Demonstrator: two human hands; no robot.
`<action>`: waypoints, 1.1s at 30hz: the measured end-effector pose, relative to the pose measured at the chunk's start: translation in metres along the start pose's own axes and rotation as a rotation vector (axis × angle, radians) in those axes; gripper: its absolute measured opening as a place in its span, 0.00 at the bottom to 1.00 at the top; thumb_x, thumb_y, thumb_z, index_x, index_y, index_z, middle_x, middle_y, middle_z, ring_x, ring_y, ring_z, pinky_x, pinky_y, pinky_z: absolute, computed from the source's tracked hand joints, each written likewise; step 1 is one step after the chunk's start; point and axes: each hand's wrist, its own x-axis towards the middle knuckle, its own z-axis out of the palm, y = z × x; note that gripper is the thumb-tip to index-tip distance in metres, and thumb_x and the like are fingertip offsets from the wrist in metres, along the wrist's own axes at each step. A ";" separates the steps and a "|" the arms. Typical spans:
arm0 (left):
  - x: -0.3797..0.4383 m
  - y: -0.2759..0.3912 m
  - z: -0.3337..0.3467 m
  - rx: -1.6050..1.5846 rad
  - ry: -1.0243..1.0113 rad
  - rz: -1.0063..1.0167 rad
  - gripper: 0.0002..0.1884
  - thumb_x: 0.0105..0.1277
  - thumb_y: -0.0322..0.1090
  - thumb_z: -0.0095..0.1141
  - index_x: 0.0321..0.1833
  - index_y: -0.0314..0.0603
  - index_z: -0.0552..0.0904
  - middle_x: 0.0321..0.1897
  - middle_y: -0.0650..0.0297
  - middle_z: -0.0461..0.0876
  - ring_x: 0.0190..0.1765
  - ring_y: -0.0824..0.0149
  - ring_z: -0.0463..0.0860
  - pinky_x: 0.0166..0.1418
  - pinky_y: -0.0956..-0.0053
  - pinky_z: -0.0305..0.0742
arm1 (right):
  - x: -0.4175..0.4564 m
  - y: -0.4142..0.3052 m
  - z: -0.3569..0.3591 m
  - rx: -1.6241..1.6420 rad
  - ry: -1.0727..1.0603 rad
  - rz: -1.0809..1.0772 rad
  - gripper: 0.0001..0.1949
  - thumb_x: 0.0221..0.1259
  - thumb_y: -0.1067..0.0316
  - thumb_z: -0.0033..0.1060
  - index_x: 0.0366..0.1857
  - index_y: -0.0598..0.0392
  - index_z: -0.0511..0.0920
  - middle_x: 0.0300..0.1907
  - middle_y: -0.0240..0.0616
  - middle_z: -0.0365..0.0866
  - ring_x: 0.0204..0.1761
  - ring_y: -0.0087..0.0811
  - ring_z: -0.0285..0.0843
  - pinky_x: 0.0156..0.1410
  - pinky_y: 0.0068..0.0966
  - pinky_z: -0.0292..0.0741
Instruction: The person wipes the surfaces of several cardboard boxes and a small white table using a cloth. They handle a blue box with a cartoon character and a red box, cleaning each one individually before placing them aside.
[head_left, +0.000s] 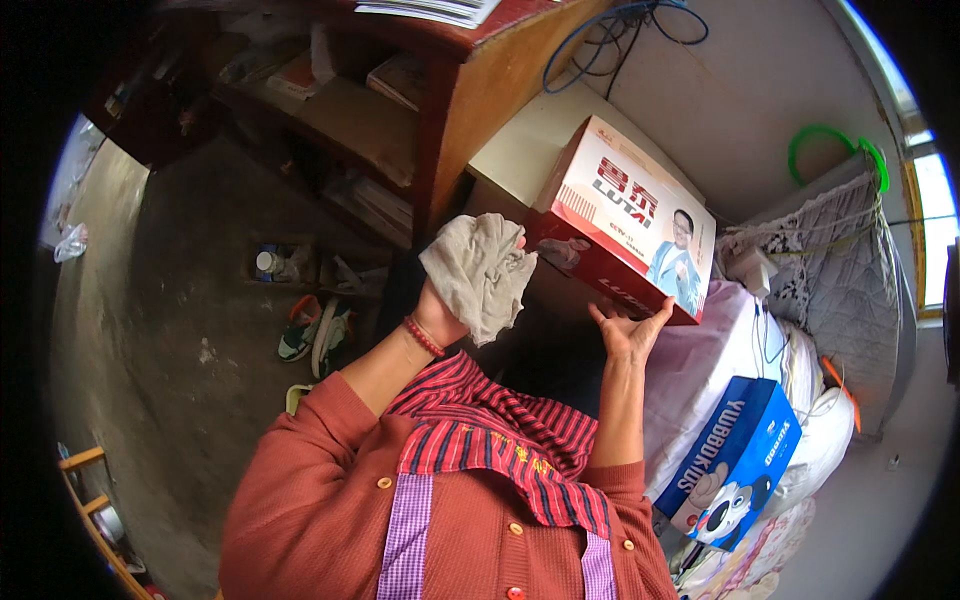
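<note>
My left hand (439, 319), with a red bead bracelet at the wrist, holds a crumpled grey-beige cloth (480, 274) that covers most of the fingers. To its right, a red and white cardboard box (626, 217) with printed writing and a picture of a person sits tilted, partly over a cream-coloured surface (525, 142). Palm up, my right hand (628, 330) grips the box's lower near corner. Its thumb lies against the red side, and some fingers are hidden beneath. The cloth is close to the left end of the box.
A wooden desk (442, 135) with cluttered shelves stands left of the box. Blue cable (570, 60) hangs behind it. On my right, a blue shoe-type box (731, 465) lies against piled bedding (705, 360). Shoes (315, 334) stand on the dark floor (202, 420).
</note>
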 end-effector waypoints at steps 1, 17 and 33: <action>0.001 -0.001 -0.001 -0.120 -0.028 -0.024 0.19 0.74 0.46 0.42 0.61 0.45 0.70 0.60 0.58 0.72 0.65 0.60 0.70 0.74 0.60 0.59 | -0.005 0.002 -0.004 -0.039 0.021 0.028 0.47 0.54 0.29 0.54 0.75 0.37 0.46 0.77 0.46 0.43 0.77 0.52 0.41 0.71 0.68 0.45; 0.003 -0.012 0.013 -0.198 -0.060 -0.317 0.26 0.74 0.46 0.43 0.70 0.41 0.63 0.68 0.55 0.68 0.68 0.59 0.70 0.73 0.59 0.63 | -0.066 0.072 -0.022 -0.640 -0.405 0.123 0.12 0.64 0.69 0.58 0.49 0.61 0.80 0.39 0.32 0.84 0.39 0.21 0.80 0.48 0.19 0.75; 0.028 -0.026 0.016 1.129 0.168 0.056 0.31 0.61 0.44 0.61 0.66 0.43 0.69 0.68 0.54 0.66 0.70 0.60 0.65 0.73 0.55 0.54 | -0.044 0.045 -0.063 0.367 -0.436 0.344 0.26 0.68 0.38 0.38 0.55 0.45 0.76 0.54 0.41 0.79 0.53 0.46 0.76 0.50 0.50 0.75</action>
